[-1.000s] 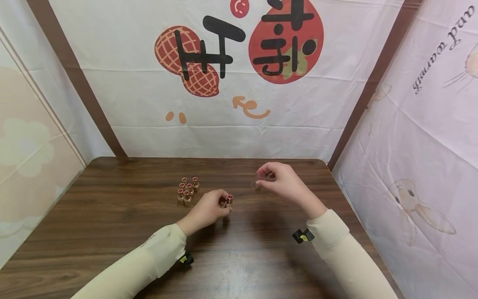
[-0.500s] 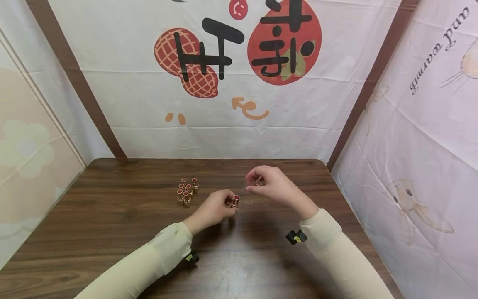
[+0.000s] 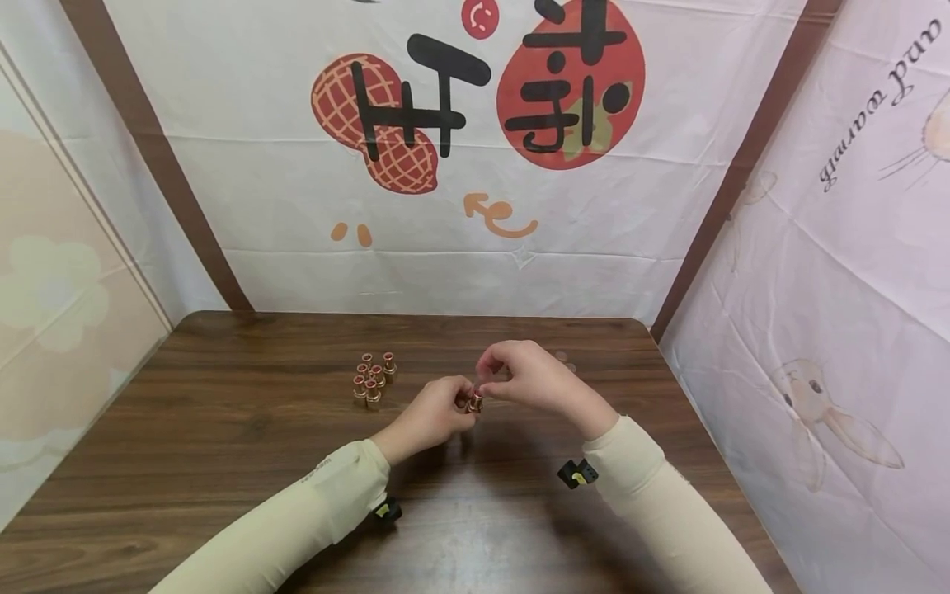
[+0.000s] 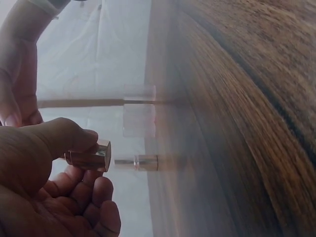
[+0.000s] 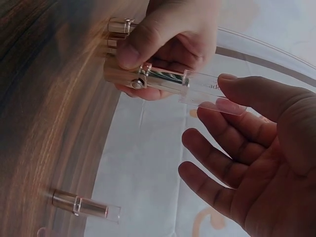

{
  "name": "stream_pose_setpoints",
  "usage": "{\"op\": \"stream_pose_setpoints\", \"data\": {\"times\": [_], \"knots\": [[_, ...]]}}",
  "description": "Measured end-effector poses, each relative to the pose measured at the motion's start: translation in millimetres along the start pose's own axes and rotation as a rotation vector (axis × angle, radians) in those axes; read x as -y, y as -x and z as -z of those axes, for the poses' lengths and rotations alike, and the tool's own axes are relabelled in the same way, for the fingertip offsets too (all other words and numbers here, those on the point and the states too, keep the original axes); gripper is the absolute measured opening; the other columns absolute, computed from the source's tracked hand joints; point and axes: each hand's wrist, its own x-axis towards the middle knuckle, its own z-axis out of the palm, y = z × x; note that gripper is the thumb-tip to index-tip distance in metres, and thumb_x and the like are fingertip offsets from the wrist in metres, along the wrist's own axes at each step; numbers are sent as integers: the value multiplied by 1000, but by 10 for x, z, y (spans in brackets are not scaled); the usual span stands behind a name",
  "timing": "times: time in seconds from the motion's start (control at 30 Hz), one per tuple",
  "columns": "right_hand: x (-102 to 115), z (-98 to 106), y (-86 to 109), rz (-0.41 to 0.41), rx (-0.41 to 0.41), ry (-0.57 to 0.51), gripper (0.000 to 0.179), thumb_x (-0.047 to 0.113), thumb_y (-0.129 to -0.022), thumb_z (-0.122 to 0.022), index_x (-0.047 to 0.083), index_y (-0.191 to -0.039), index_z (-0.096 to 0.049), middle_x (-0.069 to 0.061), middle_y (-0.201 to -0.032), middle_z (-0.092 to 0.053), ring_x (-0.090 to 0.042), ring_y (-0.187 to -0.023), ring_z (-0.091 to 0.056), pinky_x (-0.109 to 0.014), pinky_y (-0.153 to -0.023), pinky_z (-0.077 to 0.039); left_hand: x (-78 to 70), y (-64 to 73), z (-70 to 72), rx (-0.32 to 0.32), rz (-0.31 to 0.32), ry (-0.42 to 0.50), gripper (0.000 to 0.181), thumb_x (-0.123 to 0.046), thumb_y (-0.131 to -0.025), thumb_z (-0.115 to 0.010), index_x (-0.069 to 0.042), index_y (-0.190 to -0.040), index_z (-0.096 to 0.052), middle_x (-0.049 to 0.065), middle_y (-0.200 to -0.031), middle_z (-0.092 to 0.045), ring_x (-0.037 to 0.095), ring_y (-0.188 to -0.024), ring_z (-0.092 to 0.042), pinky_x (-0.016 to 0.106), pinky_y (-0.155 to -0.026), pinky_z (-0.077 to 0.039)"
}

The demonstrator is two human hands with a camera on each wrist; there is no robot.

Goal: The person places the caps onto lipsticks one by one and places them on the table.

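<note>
My left hand (image 3: 434, 412) grips the gold base of a lipstick (image 3: 475, 403) between thumb and fingers, a little above the table. The lipstick stands upright. In the right wrist view its gold case (image 5: 123, 74) and narrower inner tube show. My right hand (image 3: 530, 375) pinches a clear cap (image 5: 207, 91) with faint lettering, thumb on one side and fingers on the other. The cap's end overlaps the tip of the inner tube, in line with it. The other fingers of the right hand spread loosely below it.
Several uncapped gold lipsticks (image 3: 371, 381) with red tops stand grouped at left on the brown wooden table (image 3: 260, 445). Clear caps (image 4: 139, 112) stand toward the back right. Another gold lipstick (image 5: 81, 205) stands apart behind the hands. A printed cloth (image 3: 445, 280) hangs at the back.
My left hand has shifted slightly right with the lipstick. My right hand has come left and toward me, bringing the clear cap to the lipstick's top.
</note>
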Motion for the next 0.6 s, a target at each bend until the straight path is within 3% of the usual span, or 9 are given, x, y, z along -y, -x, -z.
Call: {"op": "stream_pose_setpoints", "data": {"times": [0.2,0.6], "knots": [[-22,-50,-21,-6,25,-37,16,18,-89,-80,16,-103,-72,9,-97,-71,-20,-100,-69,-36,-84,-55,-6,-15,-1,-16,-26,-15,17,-9,-81,-77,-12,-92,-64,1,-84,-61,12,-75,-55,27,-68,-45],[-92,-124,-34,-13,57,-36,12,20,-92,-78,21,-102,-72,14,-93,-69,-6,-92,-65,-30,-81,-54,-59,14,10,-70,-60,-5,17,-9,-79,-77,-12,-90,-65,-2,-81,-61,15,-76,-58,26,-67,-46]]}}
